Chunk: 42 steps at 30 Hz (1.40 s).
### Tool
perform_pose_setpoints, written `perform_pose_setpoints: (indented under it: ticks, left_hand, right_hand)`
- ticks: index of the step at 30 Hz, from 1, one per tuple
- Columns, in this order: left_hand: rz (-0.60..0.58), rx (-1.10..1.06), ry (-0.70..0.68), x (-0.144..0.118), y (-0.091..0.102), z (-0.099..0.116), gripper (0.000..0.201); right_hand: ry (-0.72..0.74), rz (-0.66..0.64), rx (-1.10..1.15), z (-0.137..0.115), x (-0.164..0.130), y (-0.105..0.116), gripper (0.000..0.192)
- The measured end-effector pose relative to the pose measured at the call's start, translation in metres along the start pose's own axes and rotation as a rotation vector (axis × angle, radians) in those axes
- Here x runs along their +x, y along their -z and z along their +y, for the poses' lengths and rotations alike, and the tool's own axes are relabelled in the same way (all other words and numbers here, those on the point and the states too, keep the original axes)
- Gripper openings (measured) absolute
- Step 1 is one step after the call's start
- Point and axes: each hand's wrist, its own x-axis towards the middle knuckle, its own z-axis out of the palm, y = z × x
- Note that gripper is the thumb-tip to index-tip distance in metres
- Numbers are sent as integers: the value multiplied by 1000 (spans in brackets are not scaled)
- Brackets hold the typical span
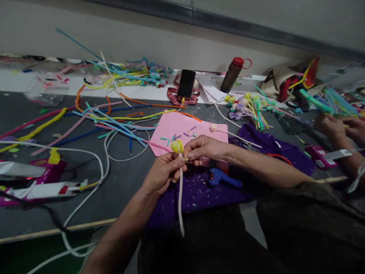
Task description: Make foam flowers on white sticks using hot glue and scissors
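Note:
My left hand [167, 167] is closed on a pipe cleaner flower, gripping it just under its yellow head [177, 146]; the flower's white stem [180, 201] hangs down below the fingers. Close against it, my right hand [201, 149] pinches a small yellow piece [186, 157] at the base of the head. Behind the hands lies a pink sheet [164, 127] with short cut bits of pipe cleaner on it. A second white-stemmed flower [213, 128] rests at its right side. Below my right wrist, a blue-handled tool [224, 178], partly hidden, lies on a purple cloth [196, 194].
Loose coloured pipe cleaners [114, 120] spread over the left of the table. White cables [102, 167] loop there beside magenta-and-white devices [51, 171]. At the back are a phone [186, 84], a bottle [232, 76] and finished flowers [251, 108]. Another person's hands [330, 125] work at right.

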Motion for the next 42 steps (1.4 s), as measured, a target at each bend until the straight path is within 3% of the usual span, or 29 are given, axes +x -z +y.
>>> perform_pose_setpoints:
  ticks: [4,6,8,10,15,18,21,26,33,37,42]
  left_hand:
    - [18,34,-10,0,-1,-1,23]
    - [41,44,-22,1,0,-1,22]
    - [69,59,-25,0,1,-3,21]
    - [75,99,-9,0,0,-5,21]
    - [13,268,75,6,-5,-15,24]
    - [24,365,93,11,-10,-21,23]
    - [30,455,96,14,-13,-23,24]
    - [46,510,127,13,-16,-22,24]
    - [39,505,123,15,-14,-24,26]
    - [63,431,111,13,-12,-22,25]
    - [105,352,79,9,-10,-18,20]
  right_hand:
    - [-3,12,-165,-9,-7,0,9]
    - [41,88,-386,-18,-20,1,13]
    - [126,243,-635,-24,-42,2,17]
    - [126,316,-742,-20,-70,0,24]
    - [-13,564,-1144,31,-131,-12,26]
    - [-55,624,-1328,64,-143,-20,45]
    - [-47,652,-1405,78,-141,-23,54]
    - [84,671,-1233,78,-139,-14,41]
    - [209,847,-527,81,-162,-3,33]
    - [233,837,-174,80,-160,-18,35]
    - [224,671,-163,66,-130,-46,41]
